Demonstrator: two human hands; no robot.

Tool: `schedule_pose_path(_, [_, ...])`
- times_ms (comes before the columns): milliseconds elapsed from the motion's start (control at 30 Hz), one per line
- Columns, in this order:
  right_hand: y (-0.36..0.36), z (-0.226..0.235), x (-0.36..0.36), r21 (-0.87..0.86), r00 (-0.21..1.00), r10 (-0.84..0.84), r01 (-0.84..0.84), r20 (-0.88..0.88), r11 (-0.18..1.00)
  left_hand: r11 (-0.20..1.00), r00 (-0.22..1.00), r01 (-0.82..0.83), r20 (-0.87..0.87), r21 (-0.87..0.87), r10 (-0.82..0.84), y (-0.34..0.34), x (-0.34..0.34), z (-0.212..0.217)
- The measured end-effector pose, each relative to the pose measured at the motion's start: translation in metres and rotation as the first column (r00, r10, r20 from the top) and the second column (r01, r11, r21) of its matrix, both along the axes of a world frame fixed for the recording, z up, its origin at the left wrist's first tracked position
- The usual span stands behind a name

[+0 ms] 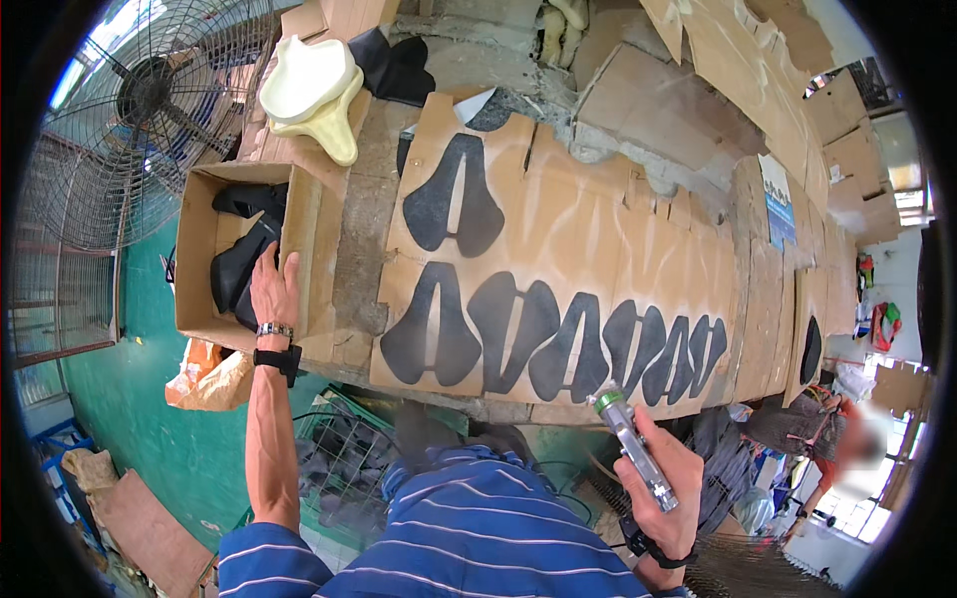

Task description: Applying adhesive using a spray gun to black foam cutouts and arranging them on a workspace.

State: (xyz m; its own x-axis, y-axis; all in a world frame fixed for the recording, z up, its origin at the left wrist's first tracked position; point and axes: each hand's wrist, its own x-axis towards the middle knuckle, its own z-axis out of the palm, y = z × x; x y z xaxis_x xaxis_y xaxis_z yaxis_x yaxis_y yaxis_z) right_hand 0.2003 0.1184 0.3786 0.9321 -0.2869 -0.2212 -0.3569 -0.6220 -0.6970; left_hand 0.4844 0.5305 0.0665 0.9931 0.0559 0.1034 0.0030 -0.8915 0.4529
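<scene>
My left hand [274, 291] reaches over the near right side of a cardboard box [317, 289], fingers stretched out and touching the black cut pieces [231, 269] inside; part of its fingertips is hard to see. In my right hand [666, 476] is a silver spray gun [635, 448] with a green ring near its nozzle end, held close to the table's front edge. Several dark wishbone-shaped pieces lie in a row on the cardboard sheet [558, 239], the leftmost piece [434, 324] nearest the box. Another such piece [455, 199] lies behind it.
A large caged fan [150, 95] stands at the far left. Cream moulded forms [309, 90] sit behind the box beside black material [391, 66]. A wire basket [344, 468] of dark pieces is below the table. Another person [812, 439] is at the right.
</scene>
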Motion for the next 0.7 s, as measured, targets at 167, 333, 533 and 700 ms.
schedule_pose_path(167, [-0.002, -0.001, -0.001, 0.036, 0.988, 0.153, -0.152, -0.017, 0.988, 1.0, 1.0, -0.018, -0.006, -0.003, 0.018, 0.0, -0.001, -0.002])
schedule_pose_path(333, [0.005, -0.008, 0.011, 0.025, 0.993, -0.017, 0.015, 0.117, 1.0, 1.0, 1.0, -0.018, -0.006, 0.003, 0.018, 0.003, -0.001, -0.006])
schedule_pose_path(533, [0.003, -0.006, -0.001, 0.05, 0.997, 0.05, -0.053, 0.055, 0.997, 1.0, 1.0, -0.011, -0.012, 0.0, 0.011, 0.0, 0.002, -0.005])
schedule_pose_path(700, [-0.002, 0.002, -0.01, 0.07, 0.994, 0.091, -0.087, -0.057, 0.994, 1.0, 1.0, -0.015, -0.006, 0.005, 0.015, 0.002, 0.001, -0.004])
